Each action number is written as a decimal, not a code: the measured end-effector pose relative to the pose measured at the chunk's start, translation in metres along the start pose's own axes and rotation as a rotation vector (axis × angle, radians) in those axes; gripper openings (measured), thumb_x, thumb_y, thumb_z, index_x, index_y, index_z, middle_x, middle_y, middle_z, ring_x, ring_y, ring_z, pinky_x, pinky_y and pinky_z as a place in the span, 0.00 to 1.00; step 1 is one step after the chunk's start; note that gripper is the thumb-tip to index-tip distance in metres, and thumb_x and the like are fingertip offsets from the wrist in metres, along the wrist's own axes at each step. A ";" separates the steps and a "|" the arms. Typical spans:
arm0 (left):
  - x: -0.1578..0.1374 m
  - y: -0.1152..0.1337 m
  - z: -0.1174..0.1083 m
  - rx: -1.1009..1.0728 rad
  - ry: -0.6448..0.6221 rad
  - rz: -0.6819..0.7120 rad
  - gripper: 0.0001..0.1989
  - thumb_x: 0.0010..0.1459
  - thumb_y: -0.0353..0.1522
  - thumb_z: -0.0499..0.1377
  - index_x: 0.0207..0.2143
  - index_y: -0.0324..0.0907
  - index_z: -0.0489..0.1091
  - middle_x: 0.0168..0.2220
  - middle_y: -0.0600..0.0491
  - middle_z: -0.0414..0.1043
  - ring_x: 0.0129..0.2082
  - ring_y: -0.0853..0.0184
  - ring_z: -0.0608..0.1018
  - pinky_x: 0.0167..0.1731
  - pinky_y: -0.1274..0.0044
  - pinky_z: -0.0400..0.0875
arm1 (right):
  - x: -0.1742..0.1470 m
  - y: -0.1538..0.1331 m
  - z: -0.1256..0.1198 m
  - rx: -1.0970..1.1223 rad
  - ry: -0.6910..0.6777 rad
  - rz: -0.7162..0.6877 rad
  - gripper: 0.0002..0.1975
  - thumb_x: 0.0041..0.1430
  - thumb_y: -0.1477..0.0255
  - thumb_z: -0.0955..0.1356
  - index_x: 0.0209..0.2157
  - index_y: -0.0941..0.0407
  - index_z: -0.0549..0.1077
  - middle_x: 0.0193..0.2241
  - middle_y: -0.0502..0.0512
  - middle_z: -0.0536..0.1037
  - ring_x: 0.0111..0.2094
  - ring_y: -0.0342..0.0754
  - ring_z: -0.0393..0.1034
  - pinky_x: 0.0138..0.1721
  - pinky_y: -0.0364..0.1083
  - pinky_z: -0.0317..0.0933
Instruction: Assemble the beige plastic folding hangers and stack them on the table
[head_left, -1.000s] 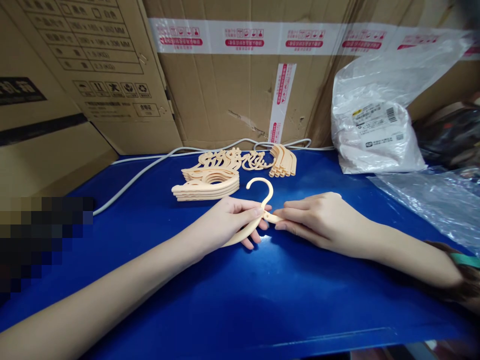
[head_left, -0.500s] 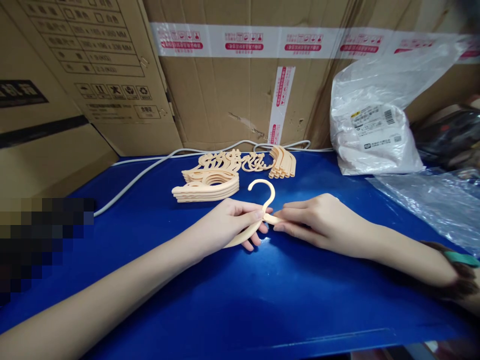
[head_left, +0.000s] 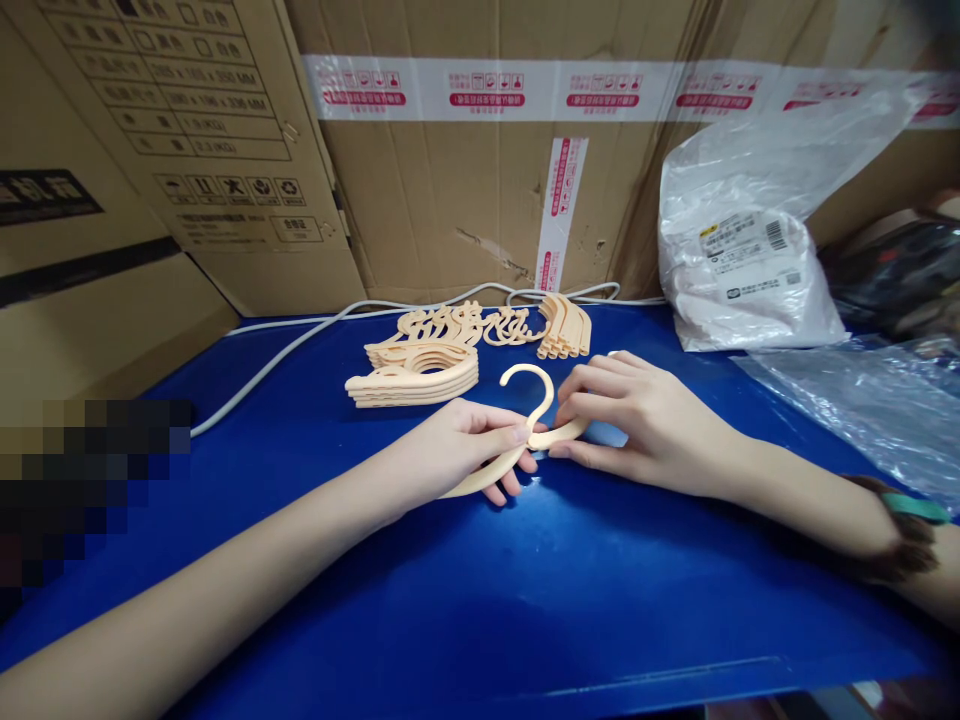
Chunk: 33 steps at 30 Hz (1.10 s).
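Note:
A cream plastic folding clothes hanger (head_left: 487, 474) is held above the blue table, its hook (head_left: 541, 378) curving upward. My left hand (head_left: 472, 445) is closed on it, with the thumb pressed at the joint below the hook and the other fingers underneath. One hanger arm runs down to the left, partly behind that hand. On the right, the shorter-looking arm (head_left: 559, 434) lies between the thumb and bent fingers of my right hand (head_left: 637, 425). Those fingertips are at the arm close to the joint, and its far end is hidden behind them.
Behind my hands lie a stack of cream hanger pieces (head_left: 420, 380), several loose hooks (head_left: 510, 326) and a bundle of curved arms (head_left: 564, 328). A white cable (head_left: 277, 360) runs along the back. Cardboard boxes (head_left: 450, 200) wall the rear; a plastic bag (head_left: 750, 270) stands right.
My right hand's fingers have lifted and spread somewhat, exposing more of the hanger's right arm. My left hand keeps its hold almost unmoved.

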<state>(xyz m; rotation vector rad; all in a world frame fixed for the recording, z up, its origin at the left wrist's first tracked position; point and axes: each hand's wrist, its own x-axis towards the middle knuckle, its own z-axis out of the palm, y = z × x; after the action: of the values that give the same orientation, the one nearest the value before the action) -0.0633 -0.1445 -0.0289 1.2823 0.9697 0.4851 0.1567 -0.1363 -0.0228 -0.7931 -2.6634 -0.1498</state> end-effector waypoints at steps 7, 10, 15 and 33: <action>0.001 -0.001 -0.001 -0.015 -0.013 0.011 0.09 0.57 0.35 0.60 0.32 0.37 0.72 0.28 0.54 0.74 0.21 0.73 0.76 0.23 0.81 0.72 | 0.001 0.001 -0.001 -0.045 0.100 -0.005 0.13 0.62 0.60 0.65 0.36 0.56 0.72 0.41 0.58 0.74 0.41 0.50 0.67 0.43 0.51 0.56; 0.001 -0.002 -0.001 -0.019 -0.018 0.017 0.08 0.57 0.34 0.59 0.33 0.36 0.72 0.28 0.53 0.74 0.21 0.73 0.75 0.22 0.82 0.72 | 0.001 0.000 -0.002 -0.070 0.128 -0.001 0.14 0.62 0.59 0.65 0.36 0.57 0.71 0.42 0.59 0.73 0.42 0.51 0.66 0.42 0.50 0.57; 0.001 -0.005 -0.002 -0.023 -0.033 0.038 0.09 0.56 0.34 0.60 0.33 0.36 0.73 0.28 0.53 0.74 0.22 0.73 0.75 0.22 0.82 0.72 | 0.000 -0.001 -0.002 -0.096 0.140 -0.008 0.14 0.62 0.59 0.65 0.36 0.57 0.71 0.43 0.61 0.72 0.43 0.52 0.66 0.42 0.51 0.58; -0.012 -0.005 0.013 0.525 0.071 0.274 0.17 0.64 0.41 0.51 0.30 0.39 0.69 0.24 0.56 0.69 0.19 0.74 0.69 0.22 0.81 0.63 | 0.000 -0.001 -0.003 0.099 -0.009 -0.053 0.16 0.68 0.64 0.60 0.47 0.57 0.73 0.37 0.56 0.75 0.37 0.47 0.65 0.40 0.47 0.55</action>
<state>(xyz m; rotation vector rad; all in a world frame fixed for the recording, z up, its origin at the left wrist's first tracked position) -0.0601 -0.1624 -0.0299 1.8981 1.0226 0.5059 0.1574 -0.1377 -0.0203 -0.6933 -2.6786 -0.0270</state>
